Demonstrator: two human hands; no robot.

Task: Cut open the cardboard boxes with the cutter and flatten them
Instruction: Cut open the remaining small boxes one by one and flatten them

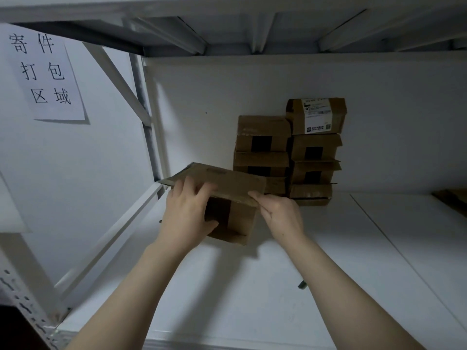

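A small brown cardboard box point(235, 218) with a strip of black tape is held above the white shelf surface point(252, 286). My left hand point(184, 213) grips its left side, fingers over the top and thumb on the front. My right hand point(280, 215) pinches the right front corner of the raised top flap point(222, 180). Behind it, two stacks of similar taped boxes point(262, 150) stand against the back wall; the top right one point(316, 116) carries a white label. A small dark object point(302, 284), perhaps the cutter, lies on the shelf beside my right forearm.
A white metal rack frames the space, with a shelf underside point(227, 29) overhead and a diagonal brace point(118, 79) at left. A paper sign point(43, 72) hangs on the left wall. Some flat brown cardboard point(452, 198) lies at the far right edge.
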